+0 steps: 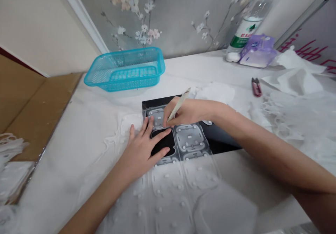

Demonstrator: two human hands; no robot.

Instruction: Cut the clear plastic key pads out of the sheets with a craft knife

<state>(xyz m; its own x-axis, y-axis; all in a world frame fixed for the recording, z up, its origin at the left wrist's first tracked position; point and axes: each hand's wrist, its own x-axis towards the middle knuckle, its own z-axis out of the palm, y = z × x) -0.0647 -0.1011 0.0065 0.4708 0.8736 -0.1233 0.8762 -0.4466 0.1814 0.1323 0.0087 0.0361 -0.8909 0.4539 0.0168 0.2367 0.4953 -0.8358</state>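
My left hand [143,150] lies spread on a translucent plastic sheet [170,181], its fingers around a rounded cut-out that shows black beneath. The sheet carries rows of rounded-square pieces with small raised dots. Its upper part rests on a black mat [220,137]. In my right hand [181,111] is a pale, slim pen-like tool [180,102], gripped like a pencil. The tool's lower end is at the sheet just above the cut-out; my fingers hide its tip.
A blue plastic basket [126,85] stands at the back left. On the right are small red-handled snips [256,87], a purple tissue pack [258,52], a large water bottle [243,34] and crumpled clear plastic scraps [301,118]. Cardboard [49,104] borders the table's left edge.
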